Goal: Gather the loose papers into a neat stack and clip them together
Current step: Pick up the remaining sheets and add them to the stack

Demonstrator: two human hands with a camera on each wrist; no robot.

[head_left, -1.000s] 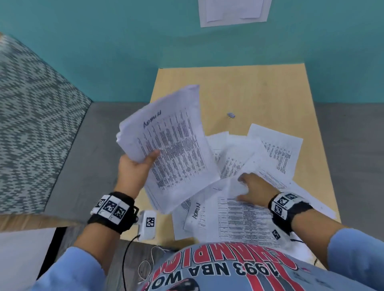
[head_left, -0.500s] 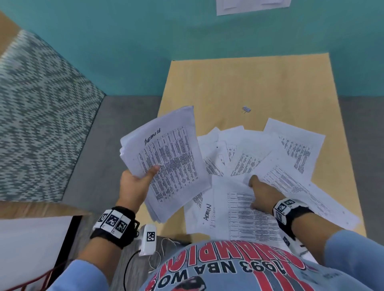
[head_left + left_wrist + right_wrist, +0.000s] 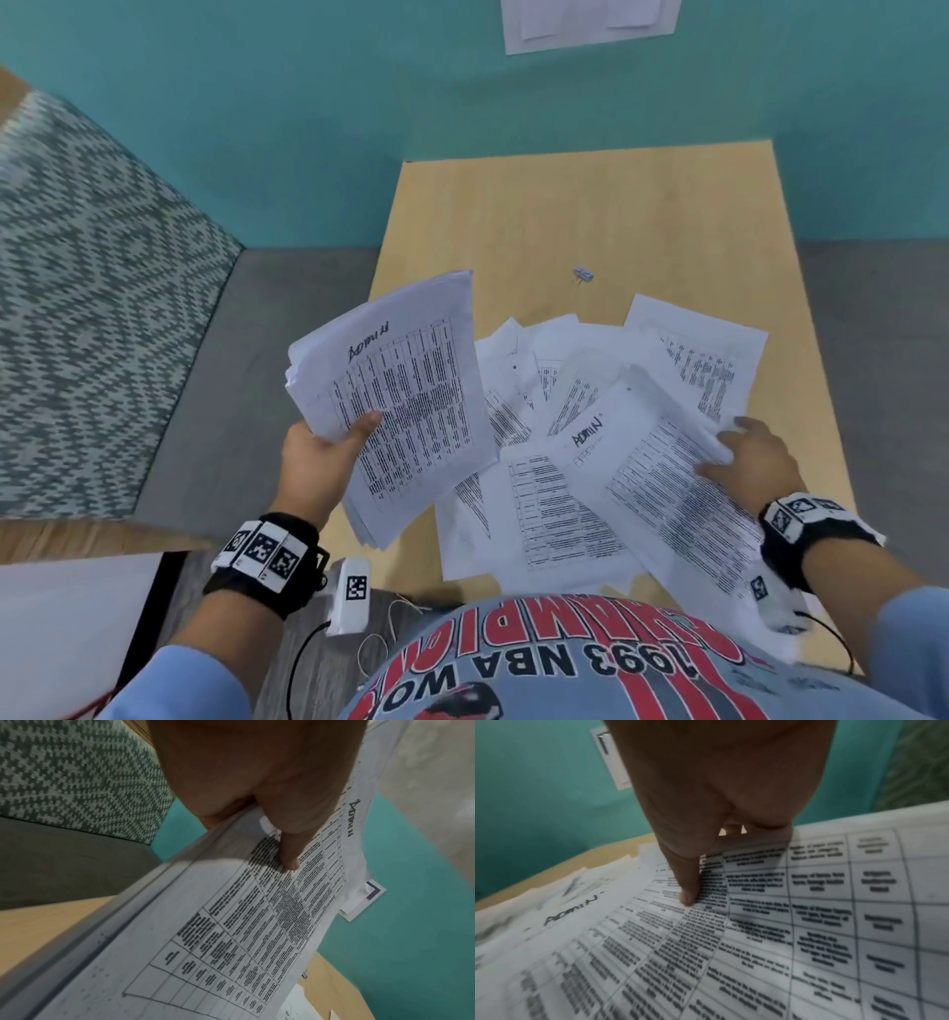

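Observation:
My left hand [image 3: 328,447] grips a stack of printed papers [image 3: 405,406] above the left side of the wooden table [image 3: 590,205], thumb [image 3: 287,850] on the top sheet [image 3: 231,933], which bears "ADMIN" in handwriting. Over at the right, my right hand [image 3: 750,452] pinches the edge of another "ADMIN" sheet [image 3: 662,488]; its thumb [image 3: 687,882] presses on the print [image 3: 757,933]. Several loose sheets [image 3: 554,370] lie fanned between the hands. A small metal clip [image 3: 583,275] lies on the table beyond them.
A patterned sofa [image 3: 92,308] stands at the left, against the teal wall. A paper [image 3: 590,20] hangs on that wall. A white tagged device [image 3: 352,596] with a cable sits at the table's near left corner. The table's far half is bare wood.
My right hand has moved from the middle of the pile to the right and taken hold of an "ADMIN" sheet. The left hand still holds its stack.

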